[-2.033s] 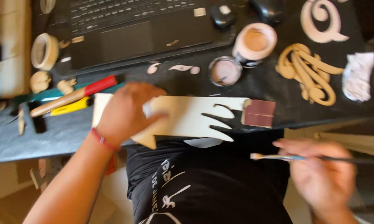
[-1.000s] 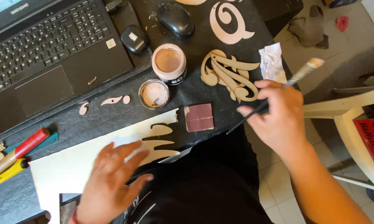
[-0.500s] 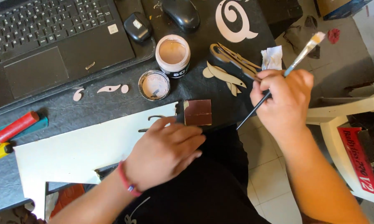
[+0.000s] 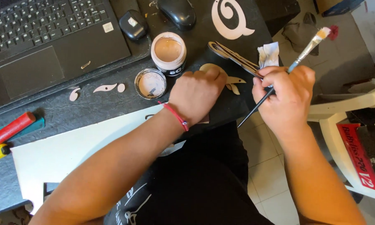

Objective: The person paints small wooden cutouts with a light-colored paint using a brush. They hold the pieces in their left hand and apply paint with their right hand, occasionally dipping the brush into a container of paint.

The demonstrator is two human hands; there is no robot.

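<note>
My right hand [image 4: 285, 98] grips a flat paintbrush [image 4: 308, 48] with its bristles pointing up and right. The same hand's fingertips pinch the edge of a tan wooden scroll cutout [image 4: 231, 56], tilted up off the black table [image 4: 91, 110]. My left hand [image 4: 198, 93], with a red thread bracelet at the wrist, reaches across and curls its fingers on the cutout's near end [image 4: 235, 80]. An open jar of beige paint [image 4: 168, 52] stands just left of my left hand, its lid [image 4: 151, 83] lying beside it.
A white sheet [image 4: 71, 146] lies under my left forearm. A laptop [image 4: 50, 37], a mouse [image 4: 177, 12], a white curled cutout [image 4: 231, 16], small wooden pieces [image 4: 106, 88], a crumpled tissue [image 4: 268, 54] and markers [image 4: 12, 129] are about. A white plastic chair [image 4: 345, 112] stands at right.
My left hand left the white sheet and moved up and right onto the wooden cutout. My right hand kept the brush and lifted the cutout's edge.
</note>
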